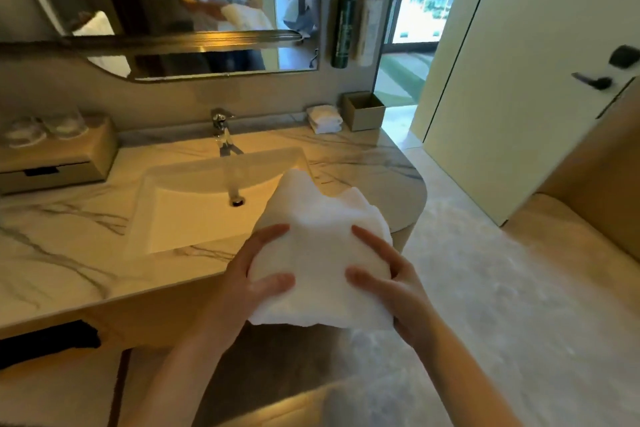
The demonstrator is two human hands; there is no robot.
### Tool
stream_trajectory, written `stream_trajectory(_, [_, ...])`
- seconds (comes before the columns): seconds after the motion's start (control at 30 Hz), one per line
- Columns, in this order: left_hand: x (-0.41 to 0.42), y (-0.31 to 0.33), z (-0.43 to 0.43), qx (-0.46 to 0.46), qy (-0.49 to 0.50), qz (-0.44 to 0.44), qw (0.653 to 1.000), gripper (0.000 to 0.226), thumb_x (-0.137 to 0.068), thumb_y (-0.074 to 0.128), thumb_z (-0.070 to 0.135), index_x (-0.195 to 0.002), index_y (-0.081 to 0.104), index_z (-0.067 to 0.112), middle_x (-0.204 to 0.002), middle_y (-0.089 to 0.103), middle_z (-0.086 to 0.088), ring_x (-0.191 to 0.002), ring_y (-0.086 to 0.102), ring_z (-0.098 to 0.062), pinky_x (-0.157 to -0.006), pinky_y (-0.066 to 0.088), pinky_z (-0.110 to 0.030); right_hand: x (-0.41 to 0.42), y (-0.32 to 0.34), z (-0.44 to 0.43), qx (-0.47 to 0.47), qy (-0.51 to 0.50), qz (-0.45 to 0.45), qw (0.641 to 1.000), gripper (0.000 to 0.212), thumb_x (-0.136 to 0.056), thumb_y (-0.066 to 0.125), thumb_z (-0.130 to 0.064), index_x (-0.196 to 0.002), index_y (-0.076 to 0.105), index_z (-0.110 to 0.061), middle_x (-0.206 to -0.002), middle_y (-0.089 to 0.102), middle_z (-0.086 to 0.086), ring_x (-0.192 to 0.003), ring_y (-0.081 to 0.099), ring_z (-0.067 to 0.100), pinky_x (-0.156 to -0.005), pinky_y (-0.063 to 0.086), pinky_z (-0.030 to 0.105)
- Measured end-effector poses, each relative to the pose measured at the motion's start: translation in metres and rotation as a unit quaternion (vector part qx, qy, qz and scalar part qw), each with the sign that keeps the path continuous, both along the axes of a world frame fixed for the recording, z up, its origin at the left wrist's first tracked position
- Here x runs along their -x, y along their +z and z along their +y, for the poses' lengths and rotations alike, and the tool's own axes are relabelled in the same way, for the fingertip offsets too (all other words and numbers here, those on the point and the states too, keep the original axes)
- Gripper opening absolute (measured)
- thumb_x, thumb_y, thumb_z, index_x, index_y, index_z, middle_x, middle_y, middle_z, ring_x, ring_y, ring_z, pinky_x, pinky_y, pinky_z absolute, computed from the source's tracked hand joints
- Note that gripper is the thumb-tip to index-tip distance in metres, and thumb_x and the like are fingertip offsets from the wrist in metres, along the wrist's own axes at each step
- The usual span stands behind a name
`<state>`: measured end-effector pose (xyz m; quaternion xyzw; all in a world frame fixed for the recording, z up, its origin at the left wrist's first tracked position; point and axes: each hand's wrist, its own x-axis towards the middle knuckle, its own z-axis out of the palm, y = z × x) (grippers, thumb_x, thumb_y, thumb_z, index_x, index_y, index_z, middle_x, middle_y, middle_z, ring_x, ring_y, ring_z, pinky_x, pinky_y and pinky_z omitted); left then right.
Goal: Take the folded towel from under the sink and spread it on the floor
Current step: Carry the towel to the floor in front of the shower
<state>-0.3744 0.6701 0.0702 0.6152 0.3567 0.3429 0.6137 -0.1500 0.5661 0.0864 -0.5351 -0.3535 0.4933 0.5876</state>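
The person is holding a white folded towel (318, 253) in the air with both hands, in front of the marble desk (69, 253) and above its front edge, at the right of the sink (194, 204). The left hand (249, 281) is grasping the towel's left side, thumb lying across the top and fingers wrapping underneath. The right hand (388, 277) is gripping the right side the same way, thumb and forefinger pressing on the upper face. The towel is bunching upward between them, its far end rising over the basin's right rim, and its near edge is hanging just past the hands. The faucet (221, 128) is standing behind the basin. A small stack of white cloths (325, 118) is sitting at the back right of the desk, just beside a small open box (363, 111). The pale floor (485, 288) is lying to the right, well below the towel. The mirror (173, 10) is reflecting the person with the towel.
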Motion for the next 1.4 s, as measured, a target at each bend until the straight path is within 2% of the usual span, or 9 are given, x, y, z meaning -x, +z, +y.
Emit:
stream_trajectory(0.17, [-0.043,0.006,0.009,0.018,-0.016,0.002,1.000,0.072,-0.067,0.081,0.032,-0.132,0.053,0.046,-0.116,0.056,0.026,-0.100,0.062,-0.004,-0.071,0.059,-0.027,-0.038,0.001,0.005,0.003,-0.023,0.000,1.000,0.060,-0.073,0.083,-0.014,-0.124,0.065,-0.039,-0.116,0.069,-0.014,-0.105,0.068,0.015,-0.081,0.059,0.041])
stream_trajectory(0.3, [-0.070,0.005,0.017,0.029,0.035,-0.017,0.999,0.068,-0.068,0.081,0.025,-0.130,0.057,0.042,-0.117,0.061,0.020,-0.101,0.065,-0.008,-0.072,0.059,-0.031,-0.070,-0.003,0.032,0.006,0.002,0.009,1.000,0.061,-0.069,0.086,-0.013,-0.122,0.067,-0.038,-0.117,0.071,-0.007,-0.107,0.068,0.017,-0.084,0.058,0.041])
stream_trajectory(0.43, [-0.099,0.001,0.017,0.028,0.120,0.003,0.992,0.067,-0.067,0.080,0.029,-0.126,0.057,0.049,-0.115,0.057,0.028,-0.101,0.062,-0.006,-0.069,0.058,-0.026,-0.109,-0.012,0.072,0.029,0.073,0.009,0.997,0.058,-0.069,0.084,-0.017,-0.119,0.068,-0.042,-0.117,0.071,-0.008,-0.105,0.068,0.015,-0.084,0.059,0.038])
stream_trajectory(0.57, [-0.139,-0.007,0.003,0.056,0.240,0.000,0.969,0.066,-0.070,0.079,0.025,-0.126,0.056,0.052,-0.127,0.053,0.017,-0.108,0.060,-0.014,-0.073,0.059,-0.030,-0.153,-0.018,0.114,0.045,0.197,-0.004,0.979,0.057,-0.070,0.085,-0.021,-0.118,0.067,-0.046,-0.110,0.070,-0.022,-0.098,0.069,0.007,-0.082,0.059,0.036])
stream_trajectory(0.77, [-0.190,0.005,-0.051,0.059,0.391,-0.021,0.918,0.064,-0.066,0.079,0.021,-0.120,0.062,0.050,-0.112,0.060,0.029,-0.098,0.064,-0.001,-0.069,0.057,-0.023,-0.188,-0.018,0.139,0.083,0.371,0.011,0.925,0.060,-0.071,0.085,-0.017,-0.122,0.066,-0.041,-0.116,0.071,-0.009,-0.106,0.068,0.018,-0.088,0.057,0.044])
stream_trajectory(0.97, [-0.227,0.030,-0.128,0.029,0.498,-0.005,0.867,0.066,-0.054,0.084,0.033,-0.114,0.065,0.051,-0.123,0.053,0.029,-0.105,0.058,0.007,-0.075,0.055,-0.019,-0.199,-0.013,0.116,0.095,0.522,0.030,0.847,0.059,-0.074,0.080,-0.025,-0.128,0.061,-0.041,-0.125,0.065,-0.013,-0.112,0.065,0.018,-0.085,0.057,0.039])
stream_trajectory(1.07, [-0.251,0.032,-0.177,0.026,0.549,0.002,0.835,0.068,-0.053,0.084,0.033,-0.116,0.064,0.050,-0.123,0.052,0.030,-0.106,0.055,0.008,-0.078,0.053,-0.020,-0.207,-0.010,0.086,0.084,0.551,0.025,0.830,0.062,-0.068,0.083,-0.028,-0.125,0.063,-0.043,-0.122,0.067,-0.014,-0.107,0.067,0.016,-0.079,0.058,0.035])
stream_trajectory(1.23, [-0.309,0.017,-0.280,0.040,0.611,-0.034,0.790,0.068,-0.062,0.081,0.023,-0.121,0.061,0.049,-0.112,0.058,0.032,-0.098,0.060,0.004,-0.072,0.056,-0.022,-0.234,-0.016,0.015,0.068,0.604,0.010,0.794,0.065,-0.063,0.086,-0.024,-0.122,0.066,-0.043,-0.112,0.070,-0.014,-0.102,0.069,0.019,-0.081,0.058,0.046])
stream_trajectory(1.4, [-0.393,-0.007,-0.397,0.047,0.661,-0.064,0.746,0.072,-0.065,0.084,0.021,-0.126,0.058,0.051,-0.110,0.059,0.031,-0.096,0.063,0.001,-0.069,0.055,-0.020,-0.288,-0.027,-0.083,0.068,0.659,-0.036,0.748,0.068,-0.058,0.087,-0.029,-0.120,0.065,-0.047,-0.120,0.066,-0.008,-0.103,0.068,0.021,-0.075,0.059,0.038])
